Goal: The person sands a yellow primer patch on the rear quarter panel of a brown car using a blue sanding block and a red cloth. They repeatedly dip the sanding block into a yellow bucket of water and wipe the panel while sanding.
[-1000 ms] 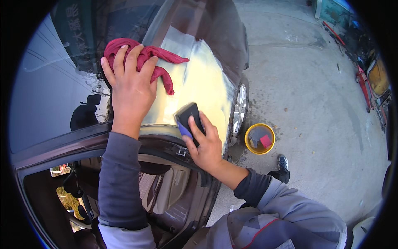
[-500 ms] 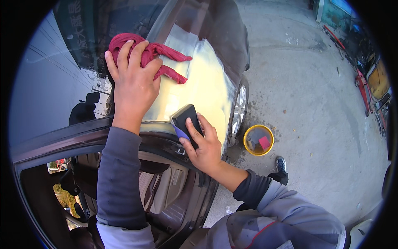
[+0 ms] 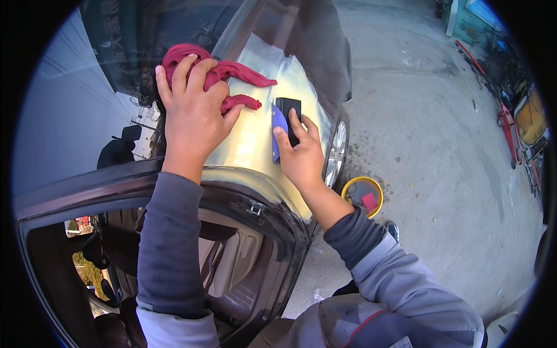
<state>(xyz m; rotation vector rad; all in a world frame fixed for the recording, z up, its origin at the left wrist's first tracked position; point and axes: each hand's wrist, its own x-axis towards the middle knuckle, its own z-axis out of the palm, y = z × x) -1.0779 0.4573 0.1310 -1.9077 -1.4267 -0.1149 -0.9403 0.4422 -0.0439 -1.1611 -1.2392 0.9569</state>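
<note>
A crumpled red cloth point(image 3: 241, 73) lies under my left hand point(image 3: 196, 113), whose fingers curl over it at the edge of the rear window glass. My right hand point(image 3: 301, 153) grips a black sanding block point(image 3: 289, 110) with a purple-blue sheet of sandpaper point(image 3: 279, 130) showing along its left side. The block rests on the cream-coloured filler point(image 3: 243, 136) that covers the car's rear side panel. Brown paint point(image 3: 316, 43) surrounds the filler at the far end. What the block's underside touches is hidden.
An open car door frame point(image 3: 255, 203) with the seats behind it is close in front of me. A yellow-rimmed bucket point(image 3: 381, 200) holding water and a pink-red piece stands on the concrete by the wheel point(image 3: 336, 152). A red floor jack point(image 3: 508, 130) and clutter line the right side.
My right hand has carried the sanding block forward and right across the filler, turning it more upright. My left hand and the cloth have shifted slightly right.
</note>
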